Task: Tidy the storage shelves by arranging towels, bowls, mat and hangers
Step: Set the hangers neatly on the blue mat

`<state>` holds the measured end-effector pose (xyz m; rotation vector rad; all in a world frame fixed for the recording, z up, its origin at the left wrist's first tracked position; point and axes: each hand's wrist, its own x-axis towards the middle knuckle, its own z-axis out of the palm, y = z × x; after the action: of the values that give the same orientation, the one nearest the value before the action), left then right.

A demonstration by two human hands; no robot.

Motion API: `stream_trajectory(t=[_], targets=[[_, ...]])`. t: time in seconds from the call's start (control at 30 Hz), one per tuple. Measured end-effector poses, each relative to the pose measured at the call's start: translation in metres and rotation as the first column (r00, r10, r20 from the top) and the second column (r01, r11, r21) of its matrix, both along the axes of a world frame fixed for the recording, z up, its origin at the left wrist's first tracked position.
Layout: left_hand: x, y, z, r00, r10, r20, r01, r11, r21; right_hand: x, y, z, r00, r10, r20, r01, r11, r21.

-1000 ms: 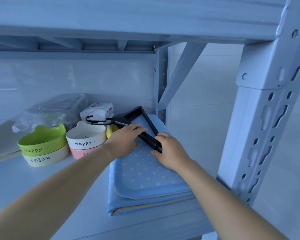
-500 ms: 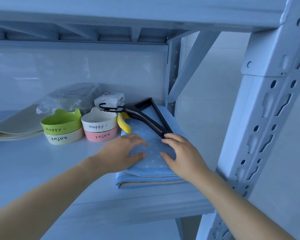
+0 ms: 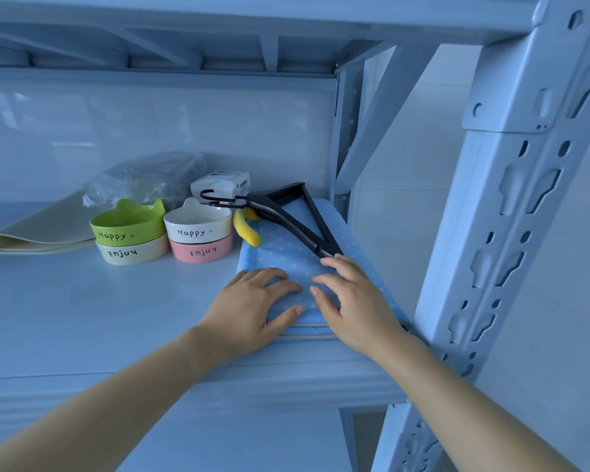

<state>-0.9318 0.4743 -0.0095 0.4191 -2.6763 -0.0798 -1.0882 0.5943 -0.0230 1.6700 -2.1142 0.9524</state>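
A folded blue dotted towel (image 3: 286, 257) lies at the right end of the shelf (image 3: 82, 318). Black hangers (image 3: 286, 216) rest on its far half, hooks pointing left. My left hand (image 3: 252, 308) lies flat on the towel's near left corner, fingers spread. My right hand (image 3: 351, 298) rests on the near right part, fingertips just short of the hangers' near end. Left of the towel stand two stacks of bowls: a green one on a cream one (image 3: 130, 233) and a white one on a pink one (image 3: 200, 233). A beige mat (image 3: 38, 233) lies folded at the far left.
A yellow object (image 3: 247, 229) pokes out between the bowls and the towel. Behind the bowls sit a clear plastic bag (image 3: 143, 178) and a white packet (image 3: 222, 182). The rack's perforated upright (image 3: 491, 233) stands close on the right, and an upper shelf (image 3: 252, 15) hangs overhead.
Both hands have let go of the hangers and slid back toward me onto the towel's near end. The camera has pulled back, showing more of the shelf and mat.
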Motion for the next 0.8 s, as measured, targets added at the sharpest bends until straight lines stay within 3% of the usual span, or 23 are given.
stream_trajectory(t=[0.5, 0.8], targets=[[-0.003, -0.016, -0.001, 0.999, 0.021, -0.028, -0.02, 0.999, 0.039, 0.0, -0.018, 0.008, 0.986, 0.164, 0.04, -0.166, 0.985, 0.047], [-0.002, -0.016, -0.001, 0.999, -0.011, -0.039, 0.014, 0.997, 0.078, -0.001, -0.019, 0.007, 0.983, 0.17, 0.069, -0.173, 0.984, 0.051]])
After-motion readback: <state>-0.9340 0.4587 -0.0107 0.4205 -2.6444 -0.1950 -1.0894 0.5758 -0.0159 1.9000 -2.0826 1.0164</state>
